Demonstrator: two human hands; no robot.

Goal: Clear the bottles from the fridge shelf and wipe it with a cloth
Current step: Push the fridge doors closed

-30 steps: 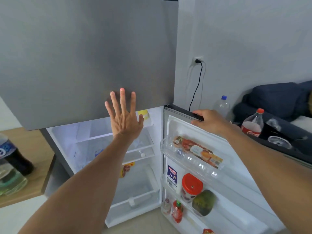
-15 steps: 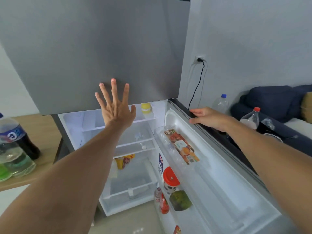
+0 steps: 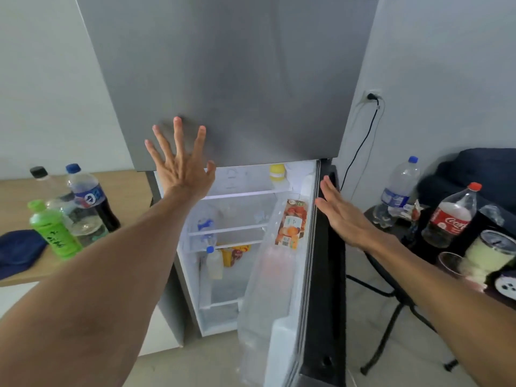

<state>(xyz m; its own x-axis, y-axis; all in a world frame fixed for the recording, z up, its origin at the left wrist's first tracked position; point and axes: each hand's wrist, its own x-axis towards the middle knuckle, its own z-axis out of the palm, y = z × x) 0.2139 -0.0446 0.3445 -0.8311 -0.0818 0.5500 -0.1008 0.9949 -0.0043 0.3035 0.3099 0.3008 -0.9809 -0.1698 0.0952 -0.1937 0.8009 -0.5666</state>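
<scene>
My left hand (image 3: 181,160) lies flat with fingers spread on the grey freezer door (image 3: 223,74). My right hand (image 3: 339,213) is open, palm against the dark outer edge of the lower fridge door (image 3: 321,275), which stands partly ajar. Inside, white shelves (image 3: 237,195) show, with a yellow-capped jar (image 3: 277,172) at the top and a small blue-capped bottle (image 3: 214,262) lower down. On the wooden table at left stand a green bottle (image 3: 54,230), a dark cola bottle (image 3: 89,196) and a clear bottle (image 3: 44,180), beside a dark blue cloth (image 3: 19,252).
A juice carton (image 3: 291,223) sits in the door rack. At right, a small black table (image 3: 391,241) carries a clear water bottle (image 3: 396,191), a Coca-Cola bottle (image 3: 449,216) and a lidded cup (image 3: 488,252). A power cord (image 3: 360,146) hangs from the wall socket.
The lower fridge door has swung far toward shut. My right hand left the door's top edge and now presses its outer side with flat fingers. The view shifted left.
</scene>
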